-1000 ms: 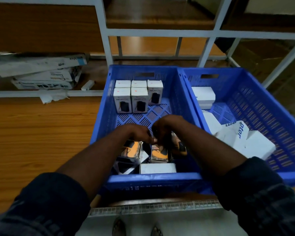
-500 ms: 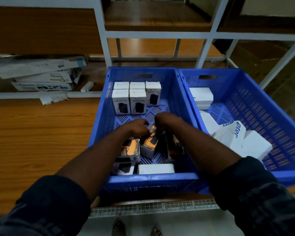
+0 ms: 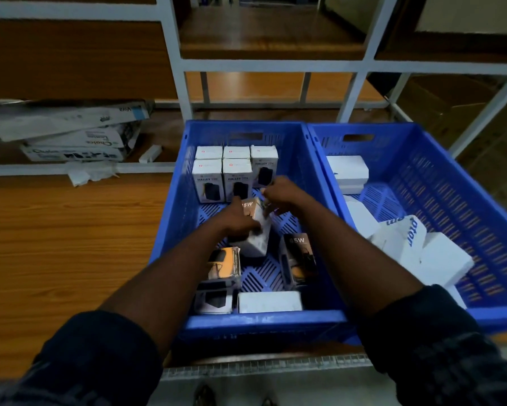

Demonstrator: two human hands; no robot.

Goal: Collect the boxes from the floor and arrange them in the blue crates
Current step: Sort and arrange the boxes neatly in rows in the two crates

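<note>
Mid-frame, inside the left blue crate (image 3: 173, 218), the left hand (image 3: 240, 219) grips a tilted 65W box (image 3: 258, 237). The right hand (image 3: 283, 194) pinches its top.

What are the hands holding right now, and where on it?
One 65W box in the left crate: left hand grips its left side, right hand pinches its upper right corner.

The blue crates (image 3: 182, 218) are showing moulded plastic, slotted and faintly shiny. The white boxes (image 3: 207, 183) are looking like matt card; the held box (image 3: 258, 238) is showing smooth printed card. The shelf board (image 3: 70, 244) is gleaming as varnished wood grain, and the rack frame (image 3: 174, 54) is looking like painted metal.
</note>
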